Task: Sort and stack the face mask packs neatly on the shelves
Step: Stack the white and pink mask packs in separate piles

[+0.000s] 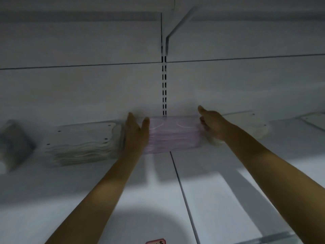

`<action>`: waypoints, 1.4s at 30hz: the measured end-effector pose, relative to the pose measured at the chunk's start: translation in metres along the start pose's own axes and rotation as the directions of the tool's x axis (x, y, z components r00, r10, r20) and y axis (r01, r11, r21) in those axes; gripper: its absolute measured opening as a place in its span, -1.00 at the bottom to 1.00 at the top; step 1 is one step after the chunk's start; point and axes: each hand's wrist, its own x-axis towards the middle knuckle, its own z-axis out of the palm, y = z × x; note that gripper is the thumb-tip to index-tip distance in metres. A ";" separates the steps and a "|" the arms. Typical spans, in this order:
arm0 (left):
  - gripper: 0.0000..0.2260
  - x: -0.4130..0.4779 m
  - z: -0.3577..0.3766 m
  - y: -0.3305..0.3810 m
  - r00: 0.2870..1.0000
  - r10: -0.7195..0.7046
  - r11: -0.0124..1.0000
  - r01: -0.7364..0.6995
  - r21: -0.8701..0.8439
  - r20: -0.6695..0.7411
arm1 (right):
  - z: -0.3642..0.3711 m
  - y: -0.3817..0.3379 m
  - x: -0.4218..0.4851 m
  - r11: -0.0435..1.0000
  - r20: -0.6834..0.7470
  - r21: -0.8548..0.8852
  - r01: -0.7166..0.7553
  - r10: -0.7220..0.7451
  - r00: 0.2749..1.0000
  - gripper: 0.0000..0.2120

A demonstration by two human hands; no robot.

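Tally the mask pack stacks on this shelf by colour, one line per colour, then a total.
Pink stack of clear-wrapped face mask packs, held between the left hand and right hand: 1
White stacks of face mask packs, one left, one right: 2
Grey pack at the far left, too blurred to identify surely: 1
Total: 4

pink pack between the hands, pale packs to either side, all on white.

the stack of mask packs (173, 133) between the two hands is pale pink-lilac with faint white loop outlines on top. the stack (82, 145) outside the left hand (136, 132) is off-white, the one (246, 125) beyond the right hand (211, 124) cream. the shelf (219, 173) is white, with a red-edged label (155, 241) nearer than both hands.
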 end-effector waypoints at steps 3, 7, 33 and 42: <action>-0.32 -0.001 -0.004 0.003 0.962 0.267 0.944 -0.251 0.214 -0.050 | -0.019 -0.011 -0.007 0.997 -0.013 0.063 0.044 -0.043 0.999 -0.39; -0.35 -0.007 0.006 0.023 0.777 0.621 0.666 -0.590 0.457 0.099 | -0.033 -0.005 -0.023 0.996 0.027 0.052 0.071 -0.072 0.997 -0.47; -0.32 -0.005 0.022 0.010 0.586 0.428 0.057 -0.777 0.627 0.688 | 0.006 0.037 -0.053 0.100 0.445 -0.809 0.579 -0.539 0.715 -0.36; -0.32 -0.027 0.075 0.086 0.461 0.581 0.082 -0.853 0.515 0.671 | -0.090 0.032 -0.070 0.147 0.278 -0.884 0.444 -0.598 0.751 -0.37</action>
